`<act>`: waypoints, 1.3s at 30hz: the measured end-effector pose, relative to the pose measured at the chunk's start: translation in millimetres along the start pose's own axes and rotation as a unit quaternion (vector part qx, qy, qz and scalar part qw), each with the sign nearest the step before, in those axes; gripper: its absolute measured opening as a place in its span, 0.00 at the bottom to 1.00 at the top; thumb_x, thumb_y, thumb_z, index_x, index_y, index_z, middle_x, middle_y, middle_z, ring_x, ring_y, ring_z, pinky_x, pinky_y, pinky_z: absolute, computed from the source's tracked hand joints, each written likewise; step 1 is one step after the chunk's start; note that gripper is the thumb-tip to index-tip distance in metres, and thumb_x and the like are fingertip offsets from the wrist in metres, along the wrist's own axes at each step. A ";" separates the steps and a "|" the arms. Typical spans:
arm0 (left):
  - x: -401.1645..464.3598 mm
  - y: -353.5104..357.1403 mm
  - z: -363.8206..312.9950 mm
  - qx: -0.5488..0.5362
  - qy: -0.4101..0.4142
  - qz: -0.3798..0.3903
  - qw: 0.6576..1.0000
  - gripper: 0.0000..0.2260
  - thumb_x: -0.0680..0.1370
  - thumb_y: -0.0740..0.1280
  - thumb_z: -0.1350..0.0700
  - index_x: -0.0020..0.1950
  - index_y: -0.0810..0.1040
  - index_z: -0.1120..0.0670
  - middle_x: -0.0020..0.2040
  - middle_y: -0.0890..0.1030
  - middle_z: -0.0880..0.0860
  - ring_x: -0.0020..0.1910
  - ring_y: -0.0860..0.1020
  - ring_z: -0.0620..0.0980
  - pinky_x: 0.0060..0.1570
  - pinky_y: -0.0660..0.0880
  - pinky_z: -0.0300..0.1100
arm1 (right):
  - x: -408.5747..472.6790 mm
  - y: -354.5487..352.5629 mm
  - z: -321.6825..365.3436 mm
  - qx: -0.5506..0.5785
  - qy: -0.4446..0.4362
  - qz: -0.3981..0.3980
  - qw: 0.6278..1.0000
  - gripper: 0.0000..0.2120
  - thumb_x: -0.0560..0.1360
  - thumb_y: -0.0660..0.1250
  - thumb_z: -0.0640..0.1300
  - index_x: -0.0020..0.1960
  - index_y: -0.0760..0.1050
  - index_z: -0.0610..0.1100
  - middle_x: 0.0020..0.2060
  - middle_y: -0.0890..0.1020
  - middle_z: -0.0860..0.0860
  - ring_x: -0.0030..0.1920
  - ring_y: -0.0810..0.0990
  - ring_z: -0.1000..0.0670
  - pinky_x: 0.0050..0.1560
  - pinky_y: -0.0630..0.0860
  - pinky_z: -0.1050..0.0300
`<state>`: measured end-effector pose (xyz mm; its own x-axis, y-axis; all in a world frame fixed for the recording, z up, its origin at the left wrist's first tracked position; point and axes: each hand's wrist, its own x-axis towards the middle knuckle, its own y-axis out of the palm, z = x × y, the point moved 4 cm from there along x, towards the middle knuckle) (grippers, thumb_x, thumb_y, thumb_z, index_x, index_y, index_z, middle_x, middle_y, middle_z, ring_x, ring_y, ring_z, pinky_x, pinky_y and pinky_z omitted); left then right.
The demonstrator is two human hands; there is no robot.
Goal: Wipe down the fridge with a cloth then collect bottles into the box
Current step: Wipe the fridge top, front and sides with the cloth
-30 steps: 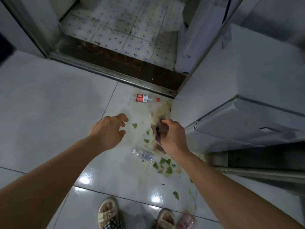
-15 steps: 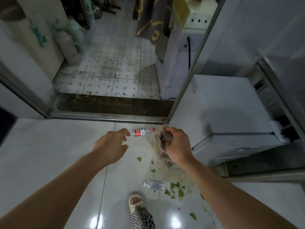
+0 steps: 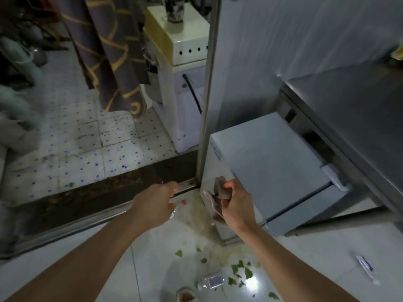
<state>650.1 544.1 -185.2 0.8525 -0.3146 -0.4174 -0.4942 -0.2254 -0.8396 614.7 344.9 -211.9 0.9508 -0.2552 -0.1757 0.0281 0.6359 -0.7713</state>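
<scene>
Two hands are seen held out over the floor. A brownish cloth (image 3: 220,196) is gripped in the curled fingers of the right hand (image 3: 236,205), its folds bunched above the thumb and hanging below the palm, just beside the near corner of the small white fridge (image 3: 268,162). Nothing is held by the left hand (image 3: 152,205), whose fingers are loosely bent. Partly hidden under those fingers, a bottle with a red cap (image 3: 183,202) is seen lying on the tiles. Nearer the person than both hands, a clear bottle (image 3: 212,282) is seen lying among green leaf scraps (image 3: 239,271). Beyond the fingertips, a dark door threshold (image 3: 87,199) is seen.
</scene>
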 end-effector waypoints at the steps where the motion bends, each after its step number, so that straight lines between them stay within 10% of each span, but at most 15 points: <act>1: 13.3 -3.6 -3.5 0.006 0.014 0.010 1.000 0.13 0.76 0.65 0.54 0.60 0.71 0.50 0.53 0.80 0.51 0.51 0.79 0.52 0.50 0.77 0.47 | 5.1 -3.1 -1.5 0.009 0.016 -0.011 1.000 0.12 0.73 0.69 0.40 0.55 0.74 0.41 0.46 0.81 0.45 0.45 0.80 0.45 0.43 0.72 0.60; 8: 94.5 -18.7 -37.5 0.018 0.156 0.053 0.986 0.15 0.77 0.65 0.55 0.63 0.71 0.49 0.57 0.77 0.50 0.55 0.77 0.51 0.52 0.76 0.47 | 27.8 -5.2 -8.6 0.050 0.127 -0.090 0.986 0.17 0.70 0.66 0.56 0.51 0.73 0.44 0.44 0.78 0.48 0.42 0.78 0.47 0.41 0.77 0.54; 23: 152.7 3.5 -41.5 0.137 0.459 0.122 0.869 0.19 0.75 0.64 0.59 0.66 0.72 0.53 0.63 0.73 0.51 0.61 0.73 0.53 0.57 0.72 0.47 | -30.4 80.5 -22.3 0.158 0.388 -0.309 0.854 0.17 0.70 0.67 0.38 0.49 0.67 0.57 0.45 0.78 0.51 0.41 0.81 0.45 0.38 0.81 0.47; 32: 143.0 39.3 -67.7 0.169 0.568 -0.029 0.805 0.24 0.63 0.76 0.62 0.58 0.76 0.60 0.59 0.76 0.60 0.54 0.77 0.62 0.52 0.75 0.55 | -81.5 79.6 -27.9 0.074 0.341 -0.471 0.810 0.16 0.69 0.69 0.31 0.55 0.75 0.42 0.52 0.77 0.48 0.45 0.78 0.46 0.39 0.80 0.46; 39: 178.8 80.2 -76.4 0.132 0.601 -0.162 0.771 0.29 0.66 0.73 0.62 0.66 0.69 0.57 0.66 0.70 0.58 0.64 0.67 0.60 0.60 0.63 0.58 | -72.1 85.4 -46.3 -0.030 0.246 -0.569 0.784 0.20 0.64 0.69 0.22 0.53 0.77 0.36 0.59 0.74 0.39 0.50 0.70 0.66 0.48 0.64 0.84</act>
<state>750.0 399.3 -300.5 0.0715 -0.9445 0.3205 -0.1002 -0.3265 -0.9399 534.2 383.9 -293.4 0.0862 -0.8923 0.4431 0.7430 -0.2387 -0.6253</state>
